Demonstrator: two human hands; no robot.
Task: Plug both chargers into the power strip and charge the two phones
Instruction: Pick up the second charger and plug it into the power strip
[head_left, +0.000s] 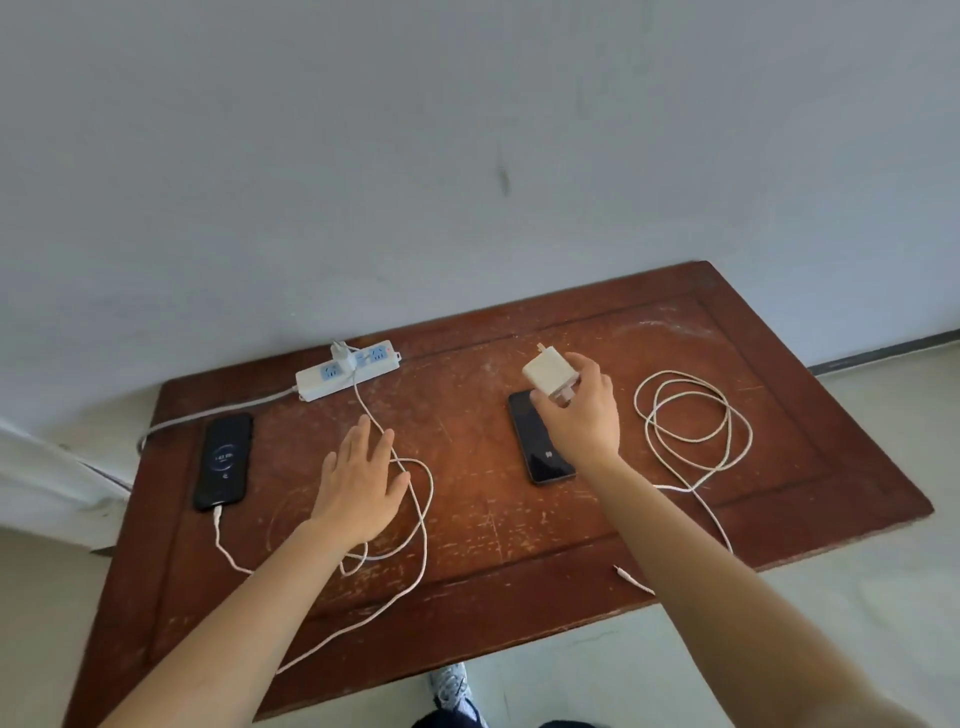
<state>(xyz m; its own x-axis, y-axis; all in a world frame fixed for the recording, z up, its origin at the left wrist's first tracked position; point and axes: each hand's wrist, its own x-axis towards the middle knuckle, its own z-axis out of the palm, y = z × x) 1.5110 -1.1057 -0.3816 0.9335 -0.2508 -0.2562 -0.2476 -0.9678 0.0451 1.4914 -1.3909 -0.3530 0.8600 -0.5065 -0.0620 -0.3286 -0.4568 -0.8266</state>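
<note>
A white power strip (317, 383) lies at the table's far left, with one white charger (342, 354) plugged into it. That charger's cable (422, 519) loops across the table to the left phone (223, 460), whose screen shows a charging ring. My left hand (358, 486) hovers flat and open over the cable loops. My right hand (582, 413) holds a second white charger (544, 374) above the top of the right phone (537, 447), whose screen is dark. A coiled white cable (693, 421) lies to the right, its free plug (621, 570) near the front edge.
The brown wooden table (779, 493) stands against a pale wall. The power strip's own lead (218, 413) runs off the left edge. A shoe (449, 686) shows on the floor below the front edge.
</note>
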